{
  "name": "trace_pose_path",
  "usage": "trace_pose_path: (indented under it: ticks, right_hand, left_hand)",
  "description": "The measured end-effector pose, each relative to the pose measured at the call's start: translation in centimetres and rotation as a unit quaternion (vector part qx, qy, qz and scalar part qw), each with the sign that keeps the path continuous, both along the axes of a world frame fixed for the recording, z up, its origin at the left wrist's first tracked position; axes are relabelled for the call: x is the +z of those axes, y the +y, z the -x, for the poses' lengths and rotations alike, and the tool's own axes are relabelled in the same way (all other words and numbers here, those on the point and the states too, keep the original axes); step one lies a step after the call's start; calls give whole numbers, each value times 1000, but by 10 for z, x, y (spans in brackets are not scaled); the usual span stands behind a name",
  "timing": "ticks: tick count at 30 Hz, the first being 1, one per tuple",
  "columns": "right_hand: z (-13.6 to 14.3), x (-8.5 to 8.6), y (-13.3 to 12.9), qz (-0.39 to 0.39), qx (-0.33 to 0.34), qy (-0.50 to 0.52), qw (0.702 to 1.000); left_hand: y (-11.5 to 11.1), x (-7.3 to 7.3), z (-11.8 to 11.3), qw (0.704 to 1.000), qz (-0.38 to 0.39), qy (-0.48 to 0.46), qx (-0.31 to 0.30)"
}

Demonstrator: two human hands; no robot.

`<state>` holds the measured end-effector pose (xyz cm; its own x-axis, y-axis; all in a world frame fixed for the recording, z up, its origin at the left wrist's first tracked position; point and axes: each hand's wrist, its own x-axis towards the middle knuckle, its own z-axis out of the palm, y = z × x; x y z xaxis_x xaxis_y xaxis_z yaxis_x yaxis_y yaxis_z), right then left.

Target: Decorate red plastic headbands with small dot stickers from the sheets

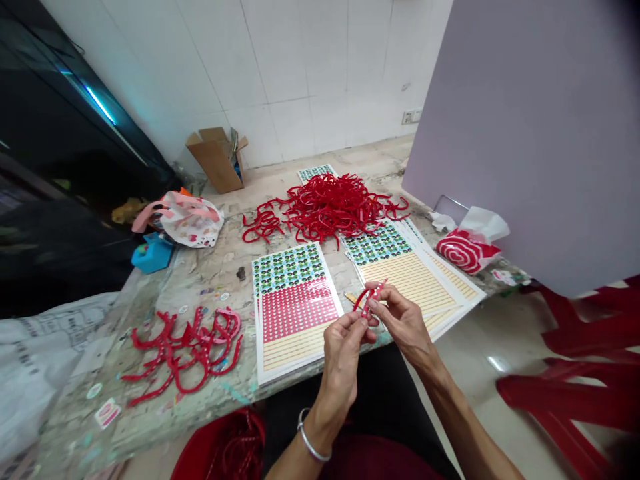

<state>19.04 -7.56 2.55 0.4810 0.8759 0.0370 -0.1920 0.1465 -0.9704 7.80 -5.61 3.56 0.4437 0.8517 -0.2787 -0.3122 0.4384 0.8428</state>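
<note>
Near the table's front edge, my left hand and my right hand meet with fingers pinched. Between them they grip a narrow red strip that curves, with a red white-dotted sticker strip along it. Just left of the hands lies a sticker sheet with green-blue, red dotted and yellow striped rows. More sheets fan out under and behind my right hand. A big tangled pile of red strips sits behind the sheets. Several red dotted strips lie at the left front.
A cardboard box stands by the wall, near a white bag with pink handles and a blue container. A red-and-white tissue pack lies at right beside a grey panel. A red bin stands below the table edge.
</note>
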Motion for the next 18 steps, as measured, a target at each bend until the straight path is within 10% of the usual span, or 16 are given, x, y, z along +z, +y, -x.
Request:
trace_pose_path:
  ticks: [18]
  right_hand:
    - [-2,-5,-5,-33,-43,-88,995]
  left_hand:
    - [-2,1,-8,999,-5,-20,-27]
